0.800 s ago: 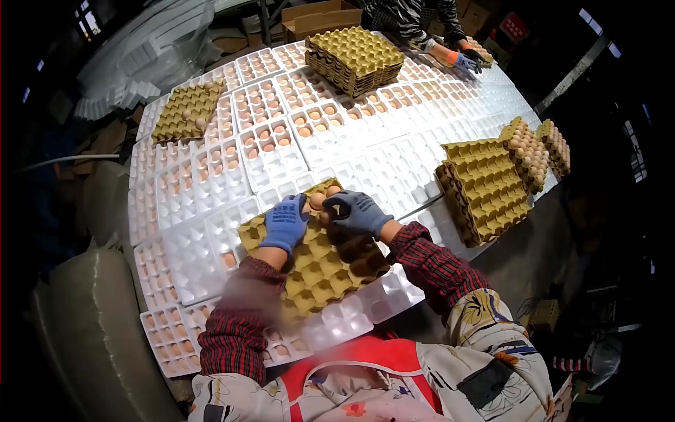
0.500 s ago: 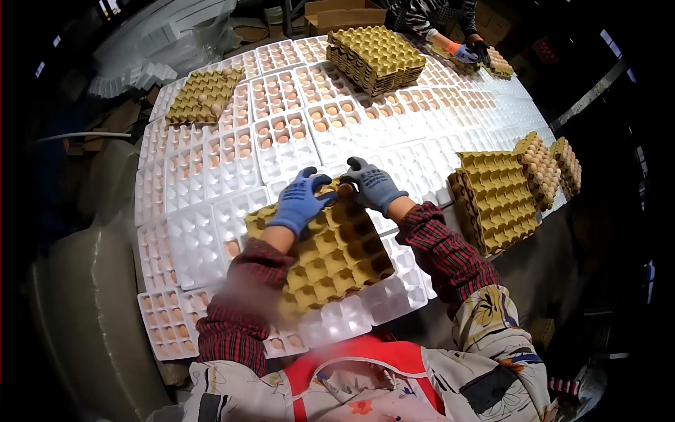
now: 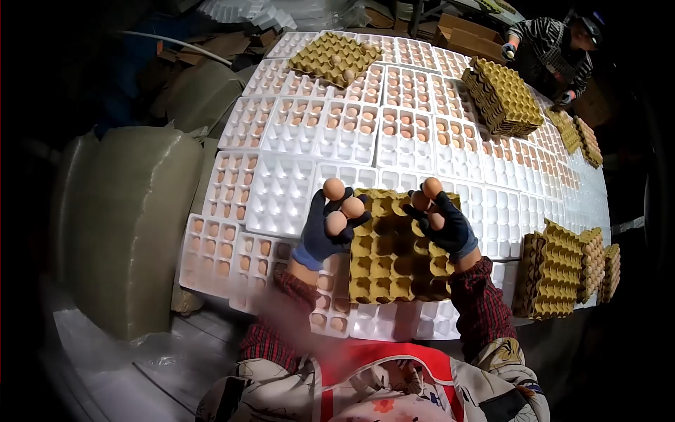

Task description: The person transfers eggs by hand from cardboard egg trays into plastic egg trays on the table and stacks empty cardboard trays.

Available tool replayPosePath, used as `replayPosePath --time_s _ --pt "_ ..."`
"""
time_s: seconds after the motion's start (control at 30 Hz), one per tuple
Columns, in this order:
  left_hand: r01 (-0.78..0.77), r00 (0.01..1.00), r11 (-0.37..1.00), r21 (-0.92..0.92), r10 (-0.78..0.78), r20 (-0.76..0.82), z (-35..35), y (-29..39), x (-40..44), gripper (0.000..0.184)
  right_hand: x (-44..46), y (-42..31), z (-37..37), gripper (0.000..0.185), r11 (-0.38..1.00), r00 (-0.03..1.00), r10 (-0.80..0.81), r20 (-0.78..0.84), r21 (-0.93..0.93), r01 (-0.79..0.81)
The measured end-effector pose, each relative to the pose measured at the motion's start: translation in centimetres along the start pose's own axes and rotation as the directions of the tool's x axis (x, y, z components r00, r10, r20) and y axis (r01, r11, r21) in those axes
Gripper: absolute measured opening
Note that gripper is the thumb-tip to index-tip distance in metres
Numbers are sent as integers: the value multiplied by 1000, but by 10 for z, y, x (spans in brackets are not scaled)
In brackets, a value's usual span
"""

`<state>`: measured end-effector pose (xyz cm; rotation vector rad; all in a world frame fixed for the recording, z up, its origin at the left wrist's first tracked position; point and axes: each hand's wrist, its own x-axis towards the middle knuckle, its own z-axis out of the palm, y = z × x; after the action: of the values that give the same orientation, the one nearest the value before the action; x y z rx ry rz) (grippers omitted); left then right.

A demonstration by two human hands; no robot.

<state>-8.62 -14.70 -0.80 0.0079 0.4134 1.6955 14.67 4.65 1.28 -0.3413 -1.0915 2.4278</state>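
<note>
My left hand (image 3: 322, 228), in a blue and dark glove, is turned palm up and holds three brown eggs (image 3: 335, 224). Three more eggs (image 3: 432, 187) sit in my right hand (image 3: 450, 228), gloved too, with its fingers curled round them. Between and below both hands lies a yellow-brown cardboard egg tray (image 3: 401, 288); the cups that show hold no eggs. White foam trays (image 3: 281, 193) surround it, some with eggs in their cells and some without. Both hands are raised over the cardboard tray's left and right sides.
Cardboard trays stand stacked at the right (image 3: 552, 271) and at the back (image 3: 503, 95). Another cardboard tray (image 3: 334, 56) with several eggs lies at the back left. A co-worker (image 3: 555, 53) stands at the far right corner. A large greenish sack (image 3: 126, 225) is at the left.
The view has swung left. My hands have moved apart from the cardboard tray's far edge and turned up, each now with three eggs. The co-worker's hands have moved apart.
</note>
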Motion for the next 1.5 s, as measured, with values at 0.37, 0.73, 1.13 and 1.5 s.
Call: replayPosePath --time_s 0.37,0.73,1.13,1.5 --pt "401 699 -567 719 697 160 -108 82 -92 46 150 185 164 35 -396 816 563 132 -823 406" --pt "379 736 -331 864 674 -65 -117 135 -85 28 184 262 155 58 -316 958 189 216 -910 268" --pt "527 690 -748 403 654 312 -180 144 -19 48 -62 17 28 70 -202 835 -474 -279 -889 -412" --pt "-442 746 69 894 582 324 -9 -29 -5 51 -169 -12 -41 53 230 710 -582 -397 -917 -324"
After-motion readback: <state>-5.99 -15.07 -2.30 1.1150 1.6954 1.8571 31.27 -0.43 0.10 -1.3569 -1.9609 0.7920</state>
